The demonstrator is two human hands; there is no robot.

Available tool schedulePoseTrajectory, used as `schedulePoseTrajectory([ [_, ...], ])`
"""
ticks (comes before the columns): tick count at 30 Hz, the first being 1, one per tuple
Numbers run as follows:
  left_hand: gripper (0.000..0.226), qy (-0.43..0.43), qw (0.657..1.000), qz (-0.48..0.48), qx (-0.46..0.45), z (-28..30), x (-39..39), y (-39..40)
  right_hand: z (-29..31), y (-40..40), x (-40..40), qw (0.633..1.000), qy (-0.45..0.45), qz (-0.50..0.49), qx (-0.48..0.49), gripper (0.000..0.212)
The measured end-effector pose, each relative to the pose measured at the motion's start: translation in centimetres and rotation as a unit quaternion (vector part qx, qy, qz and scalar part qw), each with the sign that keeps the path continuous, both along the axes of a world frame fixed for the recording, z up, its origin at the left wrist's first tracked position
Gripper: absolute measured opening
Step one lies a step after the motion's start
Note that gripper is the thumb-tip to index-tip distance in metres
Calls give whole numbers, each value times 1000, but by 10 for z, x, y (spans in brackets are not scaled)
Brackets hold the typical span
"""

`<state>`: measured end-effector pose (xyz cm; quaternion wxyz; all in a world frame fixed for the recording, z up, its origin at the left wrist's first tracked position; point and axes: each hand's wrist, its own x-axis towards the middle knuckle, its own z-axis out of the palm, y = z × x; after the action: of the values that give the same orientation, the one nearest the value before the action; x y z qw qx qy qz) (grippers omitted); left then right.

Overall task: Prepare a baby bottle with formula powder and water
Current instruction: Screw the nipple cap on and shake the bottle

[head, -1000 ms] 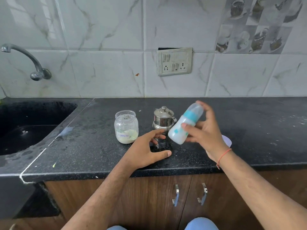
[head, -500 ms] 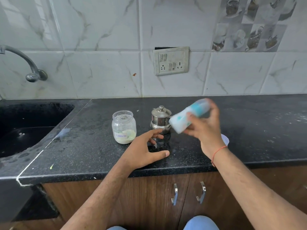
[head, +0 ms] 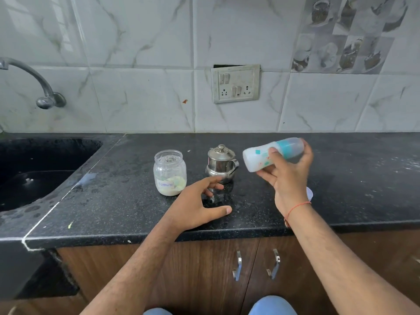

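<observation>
Milky liquid fills the bottle (head: 270, 154) your right hand (head: 286, 176) grips nearly sideways above the counter (head: 341, 178); left hand (head: 195, 205) rests relaxed. If the cap, seemingly on, sits loose, shaking could spray formula.

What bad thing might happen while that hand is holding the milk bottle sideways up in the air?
The baby bottle lies nearly sideways in the right hand, high above the counter. If its teal collar is loose, milk might leak out. Its base points toward the steel pot, so a wide swing may knock that. The formula jar has no lid on, so a bump from the left hand may spill powder.
</observation>
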<state>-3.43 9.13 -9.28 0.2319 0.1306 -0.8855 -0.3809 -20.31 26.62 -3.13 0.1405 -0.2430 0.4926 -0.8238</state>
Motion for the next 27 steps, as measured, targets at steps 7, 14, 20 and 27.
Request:
schedulePoseTrajectory([
  [7,82,1,1000,1,-7,1,1,1,1,0,4,1000,7,3,17,68],
  [14,82,3,1000,2,-15,1,1,1,3,1,3,1000,-10,-5,3,67],
  [20,81,2,1000,-6,-11,2,1,2,1,2,4,1000,13,-2,12,65],
  [27,86,5,1000,-8,-1,1,1,2,-1,0,2,1000,11,-13,-4,67],
])
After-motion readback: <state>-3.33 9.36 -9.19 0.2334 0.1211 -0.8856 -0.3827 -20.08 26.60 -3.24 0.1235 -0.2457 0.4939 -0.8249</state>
